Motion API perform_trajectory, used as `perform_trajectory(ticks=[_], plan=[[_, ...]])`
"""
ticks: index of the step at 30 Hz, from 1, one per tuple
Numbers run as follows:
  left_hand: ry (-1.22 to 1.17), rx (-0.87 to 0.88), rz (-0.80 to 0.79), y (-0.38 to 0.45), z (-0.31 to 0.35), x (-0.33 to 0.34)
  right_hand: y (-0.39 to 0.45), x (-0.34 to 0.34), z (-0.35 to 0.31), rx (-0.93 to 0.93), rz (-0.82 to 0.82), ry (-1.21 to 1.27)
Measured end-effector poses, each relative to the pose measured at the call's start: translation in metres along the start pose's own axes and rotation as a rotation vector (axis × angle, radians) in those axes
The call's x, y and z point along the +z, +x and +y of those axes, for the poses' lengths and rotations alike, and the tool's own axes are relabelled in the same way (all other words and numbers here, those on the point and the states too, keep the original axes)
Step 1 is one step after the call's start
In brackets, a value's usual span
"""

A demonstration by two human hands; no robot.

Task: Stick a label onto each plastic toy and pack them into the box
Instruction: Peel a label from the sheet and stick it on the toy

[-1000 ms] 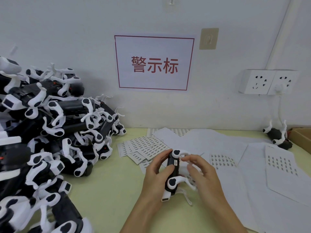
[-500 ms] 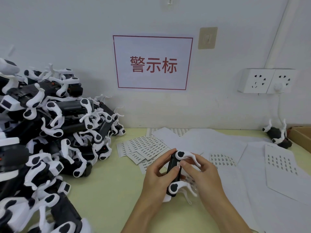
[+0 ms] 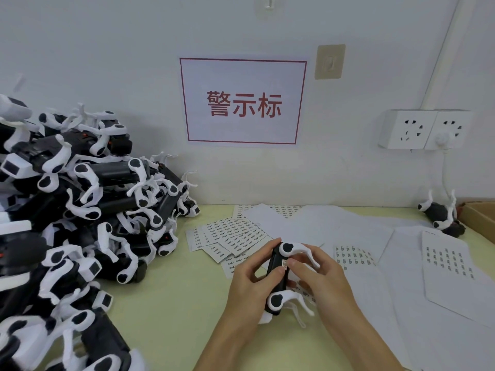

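Both forearms bare, no sleeves or gloves.

**Around the yellow-green bench**

A white wall (image 3: 107, 62) backs the table (image 3: 166, 317). On it hangs a white sign (image 3: 243, 101) with a thin red border and three red Chinese characters. Up and to the right of the sign sits a beige square plate (image 3: 330, 61). A clear hook (image 3: 268, 6) is stuck near the top edge. Farther right are two white sockets (image 3: 424, 129) side by side; a plug (image 3: 443, 137) sits in the right one, its cord (image 3: 443, 172) dropping down. A white conduit (image 3: 442, 49) rises above them.
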State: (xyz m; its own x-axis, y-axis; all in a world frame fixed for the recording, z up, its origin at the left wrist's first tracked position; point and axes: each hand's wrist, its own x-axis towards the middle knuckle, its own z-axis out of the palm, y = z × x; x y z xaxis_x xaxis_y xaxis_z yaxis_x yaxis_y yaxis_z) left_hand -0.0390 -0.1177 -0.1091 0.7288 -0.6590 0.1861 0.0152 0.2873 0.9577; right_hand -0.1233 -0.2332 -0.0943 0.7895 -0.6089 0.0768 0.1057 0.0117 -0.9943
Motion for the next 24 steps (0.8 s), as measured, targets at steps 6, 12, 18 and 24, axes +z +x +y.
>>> perform_trajectory(ticks=[6,12,18,24], plan=[[-0.054,-0.022,0.003,0.002,-0.004,-0.002,-0.003,0.001,0.0,-0.033,-0.041,0.0],[-0.059,-0.027,0.013,0.002,-0.003,0.0,-0.001,-0.005,0.002,0.013,-0.081,0.003],[-0.071,-0.088,0.061,0.003,-0.003,0.0,-0.002,-0.001,0.007,-0.125,0.135,-0.099],[-0.089,-0.186,0.15,0.008,-0.004,-0.001,-0.009,0.007,0.009,-0.381,0.11,-0.246]])
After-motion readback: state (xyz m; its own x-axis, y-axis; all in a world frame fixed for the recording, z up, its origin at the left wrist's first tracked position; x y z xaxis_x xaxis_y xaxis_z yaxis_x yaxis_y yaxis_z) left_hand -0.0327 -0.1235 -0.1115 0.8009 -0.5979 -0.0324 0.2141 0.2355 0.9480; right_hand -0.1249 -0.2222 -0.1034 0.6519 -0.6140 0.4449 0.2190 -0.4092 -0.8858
